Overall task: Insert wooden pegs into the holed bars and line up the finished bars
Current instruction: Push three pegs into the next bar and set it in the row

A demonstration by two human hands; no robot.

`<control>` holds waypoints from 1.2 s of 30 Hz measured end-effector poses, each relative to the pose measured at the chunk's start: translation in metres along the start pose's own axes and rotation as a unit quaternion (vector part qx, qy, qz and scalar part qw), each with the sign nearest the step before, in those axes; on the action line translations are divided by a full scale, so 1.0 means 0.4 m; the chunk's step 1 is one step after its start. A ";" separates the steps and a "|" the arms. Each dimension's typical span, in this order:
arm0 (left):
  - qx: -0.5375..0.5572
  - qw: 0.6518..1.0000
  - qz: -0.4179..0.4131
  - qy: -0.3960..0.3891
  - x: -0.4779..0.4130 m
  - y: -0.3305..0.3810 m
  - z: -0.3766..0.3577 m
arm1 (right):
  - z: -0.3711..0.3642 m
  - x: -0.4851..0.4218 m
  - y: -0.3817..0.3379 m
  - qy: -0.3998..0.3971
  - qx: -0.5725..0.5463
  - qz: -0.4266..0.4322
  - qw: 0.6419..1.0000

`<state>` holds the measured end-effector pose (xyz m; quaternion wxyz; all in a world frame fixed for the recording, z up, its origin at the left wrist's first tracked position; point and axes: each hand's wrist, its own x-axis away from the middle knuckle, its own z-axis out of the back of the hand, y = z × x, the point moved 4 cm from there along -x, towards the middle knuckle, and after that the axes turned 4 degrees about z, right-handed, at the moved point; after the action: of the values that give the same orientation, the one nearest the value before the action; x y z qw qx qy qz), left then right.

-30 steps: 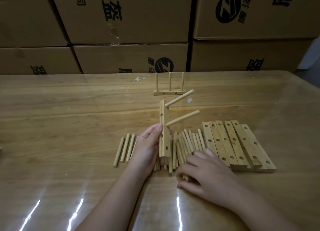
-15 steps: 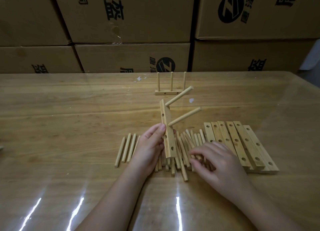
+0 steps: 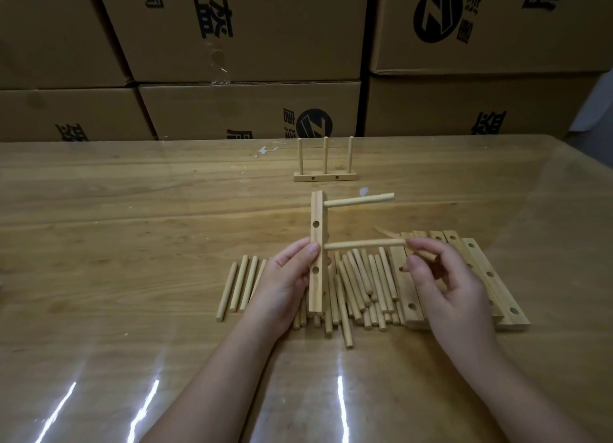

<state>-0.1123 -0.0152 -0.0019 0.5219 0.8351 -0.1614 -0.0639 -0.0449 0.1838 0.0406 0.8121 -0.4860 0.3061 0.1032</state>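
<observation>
Our left hand (image 3: 285, 286) gripped the holed bar (image 3: 316, 230) upright at frame centre, two inserted pegs (image 3: 360, 200) jutting rightward; beside it, our right hand (image 3: 444, 283) pinched a loose peg (image 3: 428, 256).

stacked printed cardboard boxes (image 3: 245, 28) stand behind a glossy wooden table (image 3: 99, 243) streaked with light glare.

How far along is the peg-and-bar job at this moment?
Done: one finished bar stands at the back with three pegs upright. In hand: the left hand holds a bar on end with two pegs in it, and the right hand pinches a third peg. Left: seating that peg, then filling the empty bars lying beside the loose pegs and lining them up.
</observation>
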 end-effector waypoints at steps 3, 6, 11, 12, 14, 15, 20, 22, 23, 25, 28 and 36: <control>-0.016 1.000 0.003 -0.007 0.008 0.004 -0.006 | 0.002 -0.005 0.002 -0.012 0.006 0.002 1.000; -0.029 1.000 0.002 -0.001 0.012 0.007 -0.008 | 0.001 -0.011 -0.002 -0.029 0.037 0.031 0.998; -0.041 0.999 -0.009 -0.004 0.009 0.009 -0.005 | -0.002 -0.013 -0.006 -0.050 0.089 0.061 0.993; -0.040 0.999 -0.008 -0.006 0.010 0.009 -0.006 | -0.002 -0.013 -0.006 -0.049 0.094 0.063 0.992; -0.034 0.999 -0.004 -0.008 0.009 0.007 -0.006 | -0.001 -0.014 -0.005 -0.045 0.110 0.067 0.991; -0.037 0.999 -0.005 -0.007 0.009 0.005 -0.006 | -0.003 -0.016 -0.005 -0.042 0.118 0.070 0.990; -0.056 0.998 -0.010 -0.005 0.008 0.000 -0.004 | -0.005 -0.013 -0.006 -0.032 0.123 0.078 0.989; -0.058 0.998 -0.009 -0.006 0.007 0.001 -0.004 | -0.005 -0.012 -0.007 -0.030 0.119 0.074 0.990; -0.057 0.998 -0.010 -0.006 0.007 0.001 -0.005 | -0.005 -0.012 -0.007 -0.029 0.116 0.071 0.990; -0.049 0.999 -0.009 -0.007 0.005 0.000 -0.007 | -0.002 -0.012 -0.005 -0.021 0.108 0.060 0.992; -0.033 0.999 -0.017 -0.010 0.002 0.003 -0.010 | 0.007 -0.009 -0.001 0.008 0.048 0.008 0.999; 0.070 0.995 -0.062 0.020 -0.007 0.007 0.008 | -0.019 -0.007 0.009 -0.105 -0.175 -0.110 0.973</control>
<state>-0.1164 -0.0181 -0.0010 0.4601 0.8792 -0.1033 -0.0679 -0.0519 0.1794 0.0372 0.7486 -0.6374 0.1408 0.1162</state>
